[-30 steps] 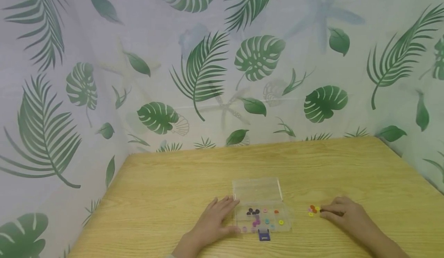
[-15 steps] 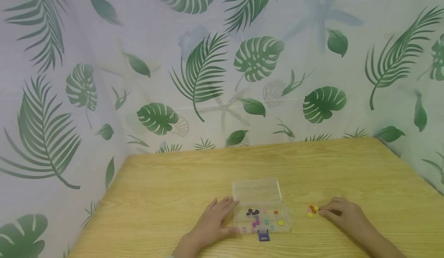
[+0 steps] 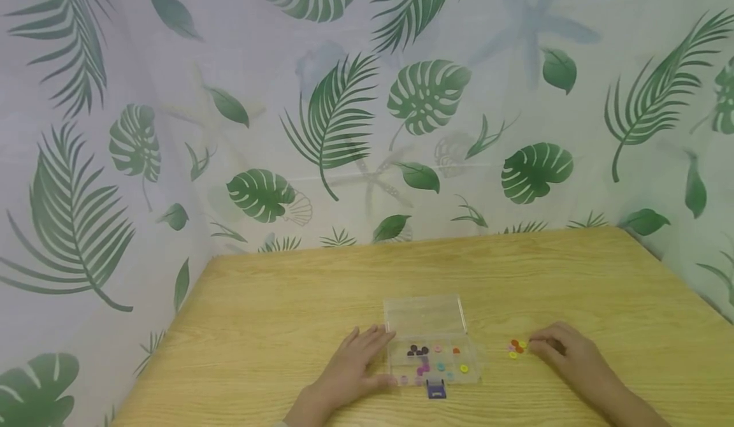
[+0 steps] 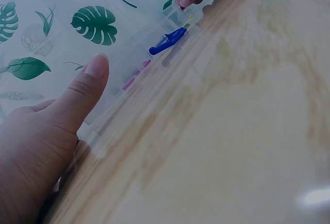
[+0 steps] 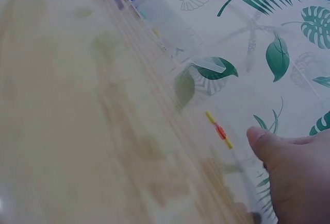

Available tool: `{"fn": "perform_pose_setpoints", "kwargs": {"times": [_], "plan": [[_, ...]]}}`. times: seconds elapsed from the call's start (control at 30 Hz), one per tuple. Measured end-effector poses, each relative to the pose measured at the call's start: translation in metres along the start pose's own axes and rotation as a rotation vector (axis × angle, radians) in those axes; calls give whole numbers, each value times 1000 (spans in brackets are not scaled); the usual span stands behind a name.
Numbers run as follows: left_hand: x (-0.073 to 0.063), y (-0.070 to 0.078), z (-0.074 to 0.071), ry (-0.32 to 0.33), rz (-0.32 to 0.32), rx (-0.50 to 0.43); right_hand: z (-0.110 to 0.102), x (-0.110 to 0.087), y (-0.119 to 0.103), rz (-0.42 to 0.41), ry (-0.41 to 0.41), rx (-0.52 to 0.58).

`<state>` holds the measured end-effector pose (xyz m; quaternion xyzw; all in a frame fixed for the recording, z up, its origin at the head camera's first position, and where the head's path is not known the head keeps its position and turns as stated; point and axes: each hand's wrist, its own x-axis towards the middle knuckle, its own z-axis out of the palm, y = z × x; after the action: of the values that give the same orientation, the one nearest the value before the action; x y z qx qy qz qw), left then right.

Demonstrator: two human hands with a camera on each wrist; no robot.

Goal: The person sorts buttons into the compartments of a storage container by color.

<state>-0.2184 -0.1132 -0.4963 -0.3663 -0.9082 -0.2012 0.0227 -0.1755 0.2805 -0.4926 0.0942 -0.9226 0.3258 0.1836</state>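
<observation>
A clear plastic compartment box (image 3: 408, 369) stands on the table with its lid (image 3: 423, 314) tipped back and a blue latch (image 3: 436, 389) at the front. Black buttons (image 3: 414, 348), purple buttons (image 3: 423, 369), a yellow button (image 3: 464, 369) and other coloured ones lie in its compartments. My left hand (image 3: 355, 366) rests along the box's left side, fingers straight and thumb spread at the front corner. To the right, my right hand (image 3: 570, 354) pinches a small dark button between thumb and forefinger, mostly hidden, beside a little pile of red, yellow and pink buttons (image 3: 517, 347).
The wood-grain table (image 3: 298, 306) reaches back to a white curtain (image 3: 355, 115) printed with green leaves, which also hangs at both sides. In the right wrist view the loose buttons (image 5: 220, 132) lie between the box and my right thumb.
My right hand has drawn its fingertips slightly up and away from the button pile; the dark piece seen at them earlier is now mostly hidden. The left hand and box stay put.
</observation>
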Motion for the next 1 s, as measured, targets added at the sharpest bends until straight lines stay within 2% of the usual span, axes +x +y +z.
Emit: {"fn": "perform_pose_setpoints", "kwargs": {"times": [0.17,0.23,0.4,0.6,0.7,0.87,1.0], "plan": [[0,1,-3,1,1,1,-1,2,1,-129,133,1],[0,1,-3,1,-1,-2,-1,2,1,-159,141,-2],[0,1,-3,2,0,-6,-1,2,1,-165,125,17],[0,1,-2,-2,-4,-6,-1,5,-1,-207,145,35],[0,0,-1,-5,-8,-3,-2,7,-7,-178,133,49],[1,1,-1,-8,-12,-3,2,12,-22,-71,49,52],[1,2,-1,-10,-13,1,9,17,-33,-85,12,66]]}}
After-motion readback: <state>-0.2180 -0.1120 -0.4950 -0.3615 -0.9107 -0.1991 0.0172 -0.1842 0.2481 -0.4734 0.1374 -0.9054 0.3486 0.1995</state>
